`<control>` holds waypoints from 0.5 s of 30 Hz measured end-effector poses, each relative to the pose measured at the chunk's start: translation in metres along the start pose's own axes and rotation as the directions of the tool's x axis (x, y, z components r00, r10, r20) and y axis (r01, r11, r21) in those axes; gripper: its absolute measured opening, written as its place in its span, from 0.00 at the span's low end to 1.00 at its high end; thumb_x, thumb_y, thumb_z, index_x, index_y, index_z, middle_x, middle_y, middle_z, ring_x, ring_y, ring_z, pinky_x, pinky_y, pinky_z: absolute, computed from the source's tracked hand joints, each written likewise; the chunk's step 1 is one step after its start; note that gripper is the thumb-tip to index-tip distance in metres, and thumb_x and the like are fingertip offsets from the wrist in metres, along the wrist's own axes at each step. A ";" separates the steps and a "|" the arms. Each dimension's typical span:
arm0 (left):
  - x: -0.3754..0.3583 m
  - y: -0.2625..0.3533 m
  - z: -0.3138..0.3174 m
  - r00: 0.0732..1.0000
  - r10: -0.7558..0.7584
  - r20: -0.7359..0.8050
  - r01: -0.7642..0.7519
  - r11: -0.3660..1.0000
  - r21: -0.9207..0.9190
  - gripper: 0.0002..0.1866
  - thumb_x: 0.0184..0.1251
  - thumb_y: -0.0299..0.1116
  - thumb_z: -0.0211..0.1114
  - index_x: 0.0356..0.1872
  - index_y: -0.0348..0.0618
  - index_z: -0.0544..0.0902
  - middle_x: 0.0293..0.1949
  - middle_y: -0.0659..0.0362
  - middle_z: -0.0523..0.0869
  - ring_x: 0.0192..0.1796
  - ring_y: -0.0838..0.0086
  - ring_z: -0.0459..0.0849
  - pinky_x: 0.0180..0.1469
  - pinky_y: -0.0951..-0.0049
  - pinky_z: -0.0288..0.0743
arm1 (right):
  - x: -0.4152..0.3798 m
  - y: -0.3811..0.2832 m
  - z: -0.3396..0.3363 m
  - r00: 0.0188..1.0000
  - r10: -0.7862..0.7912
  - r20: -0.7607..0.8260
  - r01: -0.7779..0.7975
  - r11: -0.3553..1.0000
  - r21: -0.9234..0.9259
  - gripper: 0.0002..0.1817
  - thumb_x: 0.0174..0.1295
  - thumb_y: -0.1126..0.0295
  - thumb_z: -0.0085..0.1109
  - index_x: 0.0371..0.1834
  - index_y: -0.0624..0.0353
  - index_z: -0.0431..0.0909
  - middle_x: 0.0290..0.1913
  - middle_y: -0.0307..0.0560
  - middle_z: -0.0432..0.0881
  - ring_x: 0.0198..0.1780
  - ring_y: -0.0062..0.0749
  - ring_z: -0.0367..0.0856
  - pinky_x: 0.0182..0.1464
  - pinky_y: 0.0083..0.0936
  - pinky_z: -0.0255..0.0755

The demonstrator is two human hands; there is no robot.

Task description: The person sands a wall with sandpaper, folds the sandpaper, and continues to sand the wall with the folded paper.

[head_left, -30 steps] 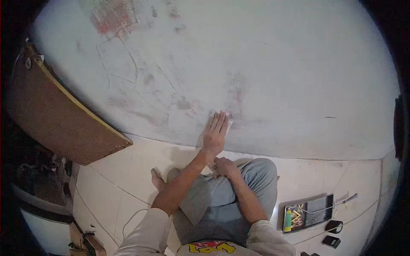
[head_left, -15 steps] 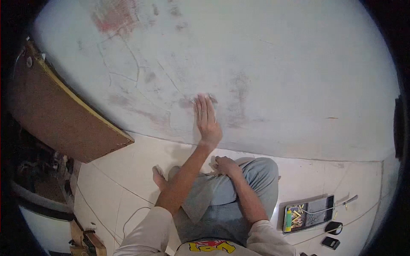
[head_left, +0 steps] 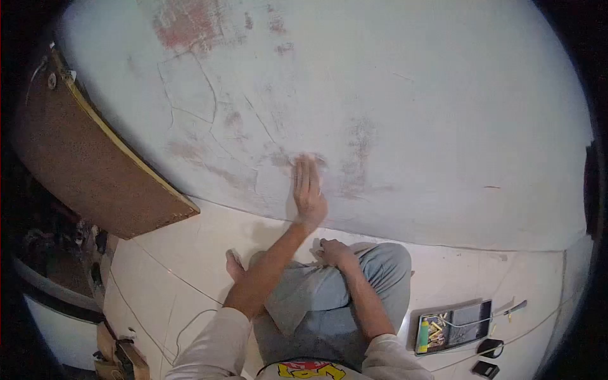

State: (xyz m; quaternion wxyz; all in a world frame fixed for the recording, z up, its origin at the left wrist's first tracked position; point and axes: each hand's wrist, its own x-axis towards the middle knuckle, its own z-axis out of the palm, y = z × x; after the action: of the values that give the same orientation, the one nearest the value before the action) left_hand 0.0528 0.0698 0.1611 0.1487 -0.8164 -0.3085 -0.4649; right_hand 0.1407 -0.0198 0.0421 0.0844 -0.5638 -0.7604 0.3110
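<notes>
Against the pale wall, my left hand lies with its fingers stretched out flat over a worn, reddish-grey patch. A thin pale edge shows beside the fingers; whether something lies under them is hidden. My right hand rests on my bent leg in grey trousers, its fingers curled in. What that hand may contain is out of sight. Around the left hand the wall has cracks, scuffs and rubbed spots, with a larger red patch at the upper left.
A brown board with a yellowish edge leans at the left. On the tiled floor at the right sit a black tray with small yellow pieces and a green item, a black round object and a small black box. Cables cross the floor.
The view has tilted slightly, so the wall appears lower. My left hand stays on nearly the same wall patch, its fingers shifted slightly. My right hand stays on the leg.
</notes>
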 end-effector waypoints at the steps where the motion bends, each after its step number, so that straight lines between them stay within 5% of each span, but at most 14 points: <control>1: 0.001 0.007 0.002 0.952 -0.209 -0.223 0.221 0.975 0.029 0.29 0.56 0.24 0.51 0.64 0.29 0.68 0.67 0.41 0.66 0.70 0.52 0.64 0.72 0.54 0.55 | -0.002 -0.004 0.002 1.000 0.018 0.013 -0.018 0.999 0.033 0.20 0.64 0.56 0.50 0.45 0.65 0.73 0.43 0.62 0.81 0.47 0.55 0.81 0.50 0.45 0.73; 2: -0.010 0.014 0.003 0.991 -0.115 -0.068 0.114 0.993 -0.010 0.29 0.56 0.24 0.52 0.63 0.30 0.69 0.65 0.44 0.70 0.69 0.53 0.65 0.71 0.55 0.58 | -0.002 -0.002 -0.001 0.998 0.020 0.064 -0.023 0.999 0.049 0.21 0.61 0.60 0.53 0.53 0.63 0.72 0.46 0.63 0.81 0.50 0.57 0.80 0.51 0.46 0.73; 3: -0.012 0.010 -0.003 0.989 -0.127 -0.075 0.127 0.992 -0.003 0.29 0.56 0.24 0.52 0.63 0.30 0.69 0.65 0.44 0.70 0.69 0.53 0.65 0.71 0.55 0.58 | -0.002 -0.003 0.001 0.997 0.015 0.074 -0.017 0.999 0.038 0.21 0.61 0.60 0.53 0.53 0.63 0.72 0.46 0.63 0.81 0.50 0.57 0.80 0.51 0.46 0.73; 5: -0.011 0.000 -0.016 0.915 0.227 0.335 -0.186 0.971 -0.151 0.37 0.44 0.17 0.52 0.65 0.25 0.63 0.68 0.40 0.63 0.71 0.47 0.61 0.71 0.51 0.55 | 0.002 0.000 0.002 0.999 0.018 0.050 -0.019 0.999 0.028 0.21 0.62 0.60 0.53 0.52 0.63 0.73 0.47 0.63 0.81 0.50 0.57 0.79 0.51 0.46 0.72; 7: -0.009 0.024 -0.035 0.967 0.103 0.231 -0.075 0.989 -0.126 0.32 0.50 0.18 0.52 0.63 0.27 0.67 0.67 0.43 0.66 0.69 0.49 0.63 0.69 0.53 0.60 | 0.000 0.004 0.000 1.000 -0.014 0.024 0.013 0.999 0.050 0.19 0.63 0.59 0.51 0.48 0.64 0.74 0.46 0.65 0.80 0.49 0.57 0.79 0.50 0.45 0.73; 9: -0.028 0.049 -0.048 0.945 -0.228 0.236 0.294 0.907 -0.303 0.24 0.62 0.20 0.50 0.62 0.31 0.70 0.65 0.44 0.69 0.67 0.53 0.69 0.67 0.58 0.63 | 0.005 0.011 0.003 0.999 -0.040 0.001 0.040 0.997 0.067 0.19 0.64 0.58 0.49 0.44 0.66 0.74 0.45 0.66 0.80 0.48 0.57 0.79 0.48 0.45 0.73; 12: -0.056 0.051 -0.062 0.879 -0.360 0.312 0.473 0.736 -0.484 0.18 0.71 0.27 0.49 0.59 0.32 0.72 0.59 0.46 0.76 0.59 0.61 0.77 0.63 0.64 0.67 | 0.030 0.024 0.009 0.993 -0.010 -0.120 0.041 0.965 0.258 0.21 0.62 0.57 0.54 0.50 0.63 0.76 0.51 0.62 0.80 0.52 0.52 0.79 0.53 0.39 0.72; 13: -0.059 0.049 -0.067 0.640 -0.671 0.376 0.748 0.430 -0.507 0.17 0.72 0.28 0.51 0.58 0.31 0.71 0.53 0.49 0.78 0.55 0.62 0.78 0.56 0.65 0.73 | 0.032 0.021 0.007 0.989 0.103 -0.109 0.004 0.707 0.707 0.22 0.64 0.56 0.53 0.50 0.63 0.76 0.52 0.59 0.80 0.52 0.47 0.79 0.53 0.39 0.72; 14: -0.062 0.046 -0.073 0.288 -0.846 0.449 0.867 0.032 -0.497 0.17 0.72 0.28 0.52 0.57 0.31 0.71 0.48 0.51 0.80 0.52 0.64 0.80 0.50 0.66 0.80 | 0.033 0.018 0.006 0.979 0.198 -0.042 -0.011 0.260 0.966 0.22 0.66 0.54 0.52 0.51 0.64 0.75 0.53 0.55 0.80 0.52 0.42 0.79 0.53 0.38 0.72; 15: -0.072 0.038 -0.072 0.284 -0.847 0.449 0.864 0.023 -0.503 0.17 0.72 0.28 0.52 0.57 0.31 0.71 0.48 0.51 0.80 0.52 0.64 0.80 0.50 0.66 0.80 | 0.022 0.002 -0.014 0.979 0.201 -0.039 -0.017 0.269 0.963 0.22 0.66 0.54 0.52 0.51 0.64 0.75 0.53 0.55 0.80 0.52 0.42 0.79 0.53 0.38 0.72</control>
State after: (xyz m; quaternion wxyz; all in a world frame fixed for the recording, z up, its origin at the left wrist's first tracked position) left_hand 0.0017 -0.0233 0.1386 -0.4705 -0.4586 -0.5427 -0.5232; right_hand 0.1409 0.0056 0.0470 0.4425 -0.4725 -0.3708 0.6659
